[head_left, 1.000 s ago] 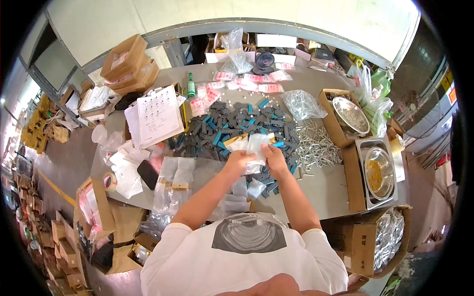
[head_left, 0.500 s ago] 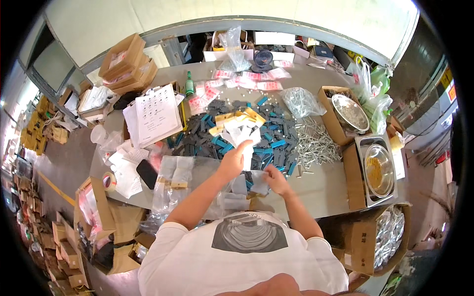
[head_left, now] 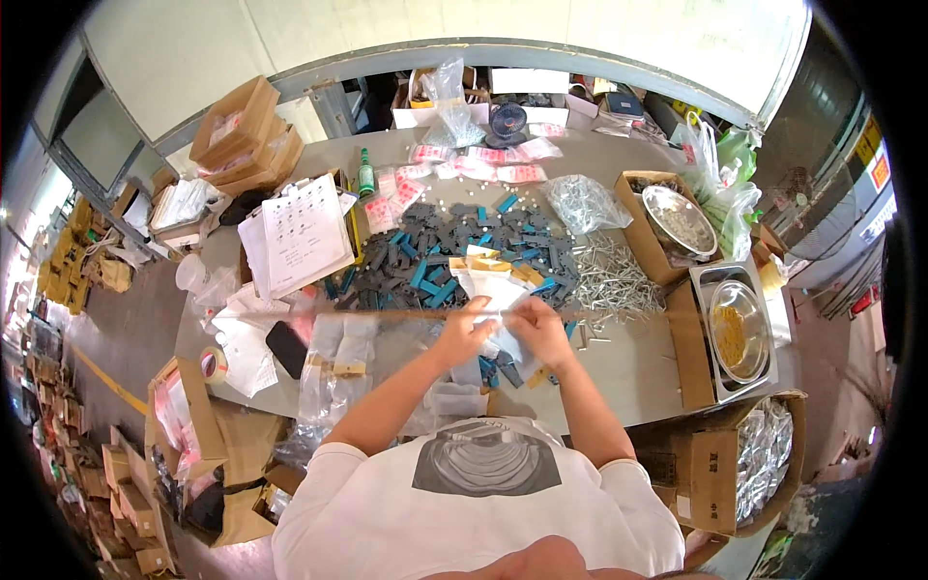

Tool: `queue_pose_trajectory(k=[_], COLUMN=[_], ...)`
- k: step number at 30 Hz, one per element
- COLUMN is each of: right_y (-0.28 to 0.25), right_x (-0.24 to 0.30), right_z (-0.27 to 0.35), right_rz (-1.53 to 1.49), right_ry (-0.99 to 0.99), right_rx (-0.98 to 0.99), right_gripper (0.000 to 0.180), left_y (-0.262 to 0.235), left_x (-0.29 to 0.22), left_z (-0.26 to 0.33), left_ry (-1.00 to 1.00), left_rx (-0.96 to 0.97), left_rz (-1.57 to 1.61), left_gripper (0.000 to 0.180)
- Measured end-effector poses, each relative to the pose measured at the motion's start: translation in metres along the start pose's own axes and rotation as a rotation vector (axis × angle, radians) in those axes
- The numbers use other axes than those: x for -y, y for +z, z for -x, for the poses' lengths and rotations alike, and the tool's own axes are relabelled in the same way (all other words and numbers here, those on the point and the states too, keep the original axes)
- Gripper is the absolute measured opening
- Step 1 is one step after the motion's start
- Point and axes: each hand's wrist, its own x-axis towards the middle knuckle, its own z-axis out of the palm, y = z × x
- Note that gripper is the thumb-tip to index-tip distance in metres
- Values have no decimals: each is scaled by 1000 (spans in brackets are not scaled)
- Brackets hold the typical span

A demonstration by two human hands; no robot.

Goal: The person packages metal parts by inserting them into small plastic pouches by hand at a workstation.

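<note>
A fanned bundle of small whitish plastic bags [head_left: 491, 284] with yellow-brown ends is in my left hand [head_left: 464, 333], above the near side of a pile of parts. My right hand [head_left: 541, 333] is closed against the near right part of the same bundle, its fingertips pinching a bag. Exactly how many bags each hand grips is hidden. Beyond and below them spreads the pile of dark grey and blue plastic parts [head_left: 391, 275]. To its right lie many loose silvery metal pins or screws [head_left: 619, 280]. Flat clear bags [head_left: 338, 353] rest left of my forearms.
Steel bowls stand at the right: one with yellow bits [head_left: 739, 338], one with pale pieces [head_left: 679, 220]. A clear bag of metal parts [head_left: 585, 203] lies at the back. Papers [head_left: 300, 232], a phone [head_left: 285, 348] and a green bottle [head_left: 365, 174] are left. Open cartons flank me.
The bag bundle has come down and nearer to me in my left hand. My right hand has moved up to meet it, and both hands are now together at the bags.
</note>
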Motion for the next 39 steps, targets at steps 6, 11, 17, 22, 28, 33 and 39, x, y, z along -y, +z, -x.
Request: queue_pose_trajectory(k=[6,11,17,22,28,33,39], right_y=[-27,-28,-37,-40,-44,-22,1], right_x=[-16,-26,-15,-18,4,10,16], right_z=[3,5,11,5,7,2,-1], right_rz=[216,-169,-534,-362,-3,192,203], right_ry=[156,292,400,103,45,-60,-73], right_rx=[210,40,49,-45,66,158,10], right_gripper=[21,18,13,10,10,14,12], left_y=[-3,-2,-10,-8,-32,-7,12], left_x=[-2,5,-4,-6,6,-19,-11], left_z=[-2,3,2,-4,-14,-13,-10], left_ry=[115,40,107,8,136,266,243], left_rx=[-460,-393,-250,-440,-323,53,126], left_rz=[-78,-140,-155,-71,-239,-373,-368], left_gripper=[47,39,24,25,19,18,14])
